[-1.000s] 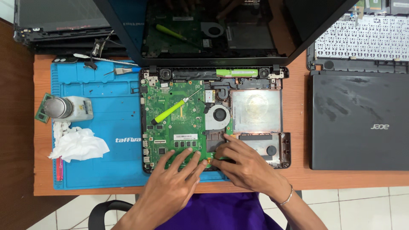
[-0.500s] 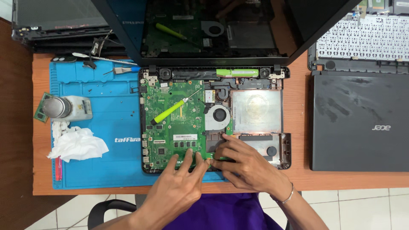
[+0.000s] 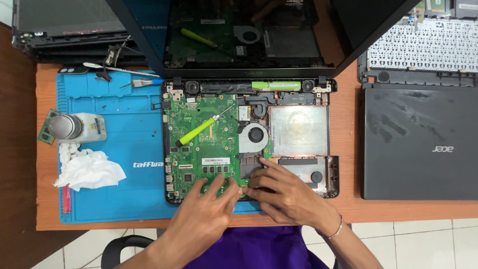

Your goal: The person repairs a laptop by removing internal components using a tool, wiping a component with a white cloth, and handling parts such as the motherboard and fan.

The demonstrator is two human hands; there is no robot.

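An opened black laptop base (image 3: 328, 149) lies on the table with its green motherboard (image 3: 204, 144) bare. A yellow-green screwdriver (image 3: 196, 132) rests across the board, beside a round cooling fan (image 3: 255, 135). My left hand (image 3: 206, 209) presses its spread fingertips on the board's near edge. My right hand (image 3: 286, 194) lies just to its right, fingers flat on the board's near right corner and the dark bay there. What lies under the fingertips is hidden. Neither hand visibly grips anything.
A blue work mat (image 3: 114, 159) holds a crumpled white tissue (image 3: 89, 169), a small metal-capped bottle (image 3: 74, 127) and tweezers (image 3: 132, 82). A closed black laptop (image 3: 418, 144) lies at the right, a keyboard part (image 3: 418, 47) behind it. The raised laptop screen (image 3: 249, 35) mirrors the board.
Both hands shifted only slightly at the board's near edge; the left fingers spread a little more. Nothing else moved.
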